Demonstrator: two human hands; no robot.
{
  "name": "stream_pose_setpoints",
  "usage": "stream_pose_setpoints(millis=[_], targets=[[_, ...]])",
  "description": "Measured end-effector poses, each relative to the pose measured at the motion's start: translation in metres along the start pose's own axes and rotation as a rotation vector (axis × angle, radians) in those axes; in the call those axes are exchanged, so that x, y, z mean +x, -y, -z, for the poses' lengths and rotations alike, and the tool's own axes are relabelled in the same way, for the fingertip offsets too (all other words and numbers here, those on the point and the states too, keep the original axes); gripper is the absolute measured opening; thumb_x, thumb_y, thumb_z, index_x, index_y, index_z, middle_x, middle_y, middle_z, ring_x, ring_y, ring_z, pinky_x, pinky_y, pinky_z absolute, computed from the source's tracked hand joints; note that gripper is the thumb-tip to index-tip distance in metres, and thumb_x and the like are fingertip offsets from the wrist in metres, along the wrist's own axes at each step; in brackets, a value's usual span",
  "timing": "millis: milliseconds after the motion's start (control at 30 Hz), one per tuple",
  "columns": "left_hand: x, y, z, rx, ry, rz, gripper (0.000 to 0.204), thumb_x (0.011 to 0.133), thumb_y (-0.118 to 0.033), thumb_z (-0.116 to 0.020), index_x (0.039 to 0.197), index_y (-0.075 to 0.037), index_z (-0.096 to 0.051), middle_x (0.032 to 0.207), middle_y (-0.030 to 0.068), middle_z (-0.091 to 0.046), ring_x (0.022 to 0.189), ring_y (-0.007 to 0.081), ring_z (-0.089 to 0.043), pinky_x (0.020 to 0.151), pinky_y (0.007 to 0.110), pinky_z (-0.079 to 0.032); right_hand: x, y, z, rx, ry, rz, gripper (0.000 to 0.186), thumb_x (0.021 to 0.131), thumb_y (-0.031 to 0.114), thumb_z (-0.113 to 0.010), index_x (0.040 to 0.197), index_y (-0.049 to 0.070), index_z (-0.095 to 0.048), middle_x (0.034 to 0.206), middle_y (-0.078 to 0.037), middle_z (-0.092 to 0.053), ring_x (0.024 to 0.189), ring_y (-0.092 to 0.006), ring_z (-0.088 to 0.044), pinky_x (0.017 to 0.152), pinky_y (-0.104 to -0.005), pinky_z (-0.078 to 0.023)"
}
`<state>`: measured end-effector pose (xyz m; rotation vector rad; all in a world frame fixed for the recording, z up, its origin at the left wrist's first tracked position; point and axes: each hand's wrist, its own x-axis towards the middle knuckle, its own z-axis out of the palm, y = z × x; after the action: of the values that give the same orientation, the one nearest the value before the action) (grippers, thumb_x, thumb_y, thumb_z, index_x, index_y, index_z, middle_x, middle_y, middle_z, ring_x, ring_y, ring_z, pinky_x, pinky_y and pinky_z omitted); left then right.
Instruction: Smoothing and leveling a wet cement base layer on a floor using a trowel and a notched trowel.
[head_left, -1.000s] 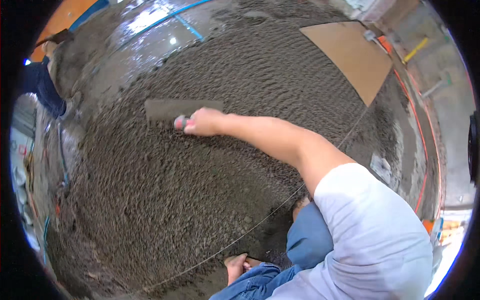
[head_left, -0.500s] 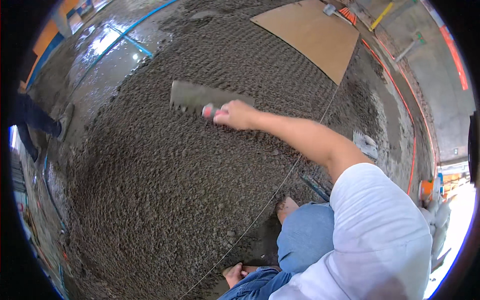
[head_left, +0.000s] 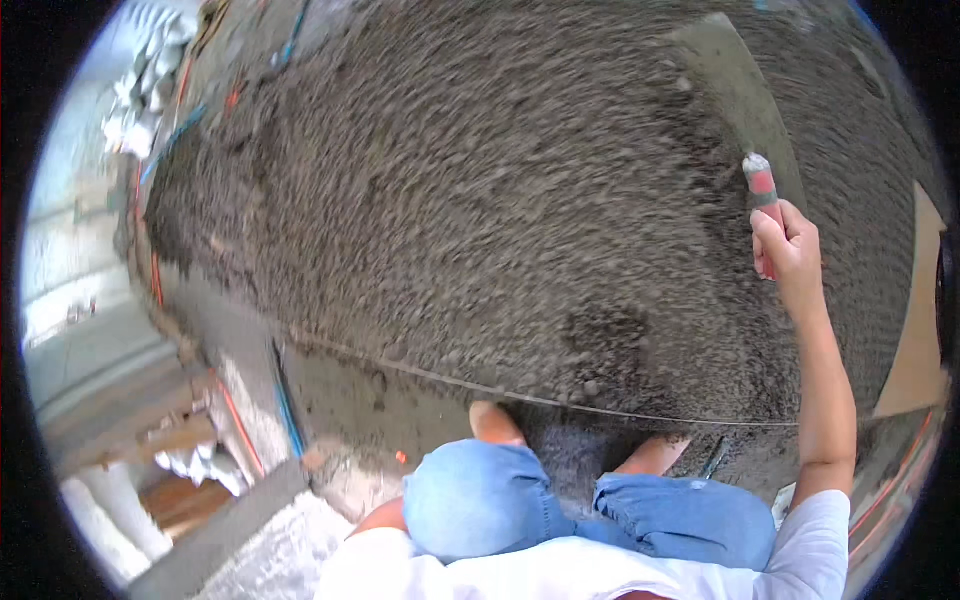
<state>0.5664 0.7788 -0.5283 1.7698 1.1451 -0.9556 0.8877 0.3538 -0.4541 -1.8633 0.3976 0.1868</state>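
My right hand is closed round the red and grey handle of a trowel, at the upper right. The trowel's long, flat blade is smeared grey and lies along the coarse, damp mortar bed; whether it touches the surface all along I cannot tell. My right arm reaches up from the lower right. Of my left side only a bit of the arm shows beside my knee; the left hand is out of sight.
A taut string crosses just beyond my bare feet. At the right edge lies a tan board. Orange tubing and blue tubing run along the left. Pale bags lie at the far upper left.
The view has swung round to the left. The board now sits at the right edge, my knees at the lower middle. My right hand still grips the trowel, its blade now pointing away from me.
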Motion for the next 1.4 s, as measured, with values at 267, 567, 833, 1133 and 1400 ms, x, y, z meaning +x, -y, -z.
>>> stream_pose_setpoints(millis=[267, 567, 833, 1133, 1400], targets=[[0.044, 0.012, 0.015, 0.39, -0.056, 0.083, 0.061, 0.065, -0.056, -0.072, 0.091, -0.001, -0.071, 0.091, 0.0201, -0.069, 0.091, 0.03, -0.067, 0.079, 0.039, -0.051, -0.014, 0.095, -0.124, -0.16, 0.455, -0.084, 0.026, 0.081, 0.025, -0.065, 0.087, 0.0, -0.059, 0.063, 0.002, -0.05, 0.053, -0.006, -0.045, 0.049, -0.0248, -0.038], [-0.014, -0.017, 0.021, 0.111, -0.18, -0.057, 0.052, 0.084, -0.049, -0.055, 0.086, 0.002, -0.069, 0.08, 0.0197, -0.068, 0.078, 0.0321, -0.067, 0.072, 0.044, -0.051, -0.163, 0.157, -0.164, -0.583, 0.815, -0.022, 0.029, 0.08, 0.026, -0.065, 0.099, 0.003, -0.062, 0.078, -0.022, -0.063, 0.076, -0.0387, -0.064, 0.068, -0.0435, -0.05], [-0.243, -0.075, 0.041, -1.104, -0.016, 0.058, 0.028, 0.088, -0.027, -0.058, 0.104, -0.004, -0.057, 0.085, 0.0022, -0.059, 0.068, 0.0135, -0.059, 0.059, 0.03, -0.049, -0.332, 0.186, -0.177, -0.58, 1.11, 0.021, 0.043, 0.084, 0.019, -0.057, 0.116, -0.009, -0.049, 0.101, -0.028, -0.059, 0.095, -0.0431, -0.057, 0.087, -0.049, -0.045], [-0.22, 0.153, -0.009, -0.069, -0.194, -0.007, 0.027, 0.081, -0.021, -0.059, 0.105, -0.009, -0.059, 0.082, 0.0114, -0.063, 0.085, 0.0327, -0.064, 0.076, 0.046, -0.051, -0.453, 0.188, 0.039, -0.947, 1.265, 0.185, 0.045, 0.073, 0.017, -0.066, 0.113, 0.001, -0.056, 0.114, -0.017, -0.056, 0.108, -0.035, -0.05, 0.093, -0.0462, -0.039], [-0.252, 0.227, 0.002, 0.408, -0.36, 0.132, 0.029, 0.08, -0.01, -0.058, 0.103, -0.023, -0.071, 0.112, 0.0144, -0.058, 0.112, 0.0373, -0.05, 0.09, 0.045, -0.045, -0.471, 0.154, 0.062, -1.081, 1.317, 0.161, 0.04, 0.072, 0.024, -0.065, 0.108, 0.008, -0.061, 0.114, -0.008, -0.056, 0.112, -0.031, -0.046, 0.096, -0.0472, -0.034]])
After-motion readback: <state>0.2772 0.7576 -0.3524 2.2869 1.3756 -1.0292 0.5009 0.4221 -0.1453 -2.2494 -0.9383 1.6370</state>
